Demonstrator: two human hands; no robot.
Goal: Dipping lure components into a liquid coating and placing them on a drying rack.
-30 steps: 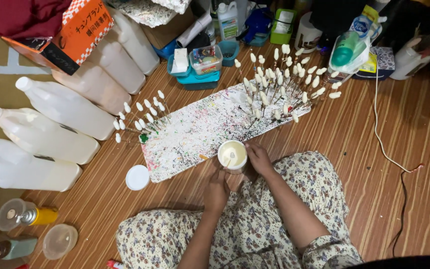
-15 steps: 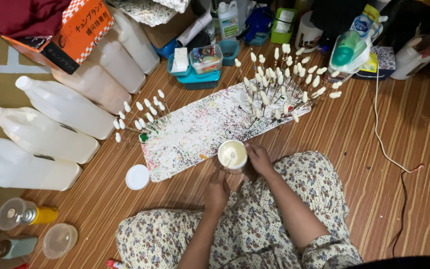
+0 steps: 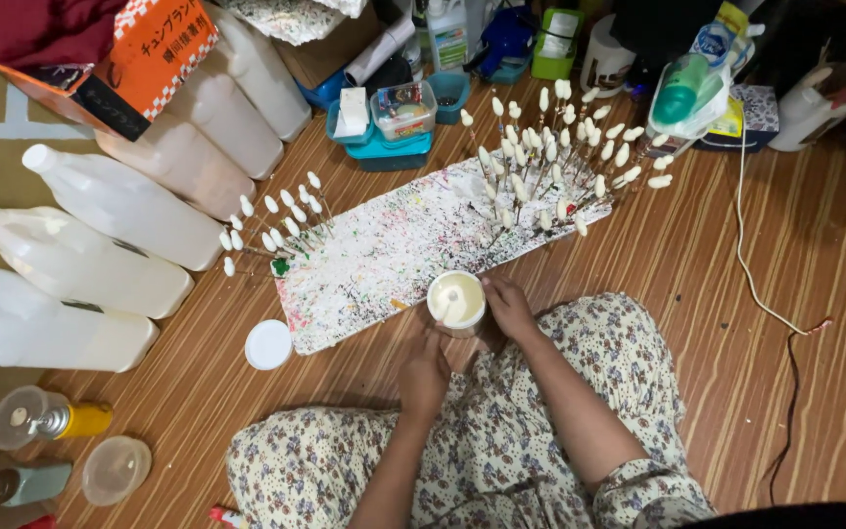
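Wood-grain flooring is surrounding us as we are sitting cross-legged, our right hand (image 3: 507, 306) wrapping its fingers around the side of a white tub (image 3: 456, 301) and steadying it. Our left hand (image 3: 424, 374) is hovering just below the tub; we cannot tell whether it is gripping anything. The tub is standing upright, mouth open toward the camera, pale cream showing inside, right at the near edge of a paint-flecked board (image 3: 394, 250). The board's long axis is running from lower left to upper right. White-tipped sticks (image 3: 540, 171) are crowding its far end, more sticks (image 3: 271, 220) its left end. A round lid (image 3: 268, 345) is lying just off the board's near-left corner. Plastic jugs (image 3: 100, 245) are hemming in the left side, while bare floor is lying open to our right, crossed only by a thin cable (image 3: 751, 264).
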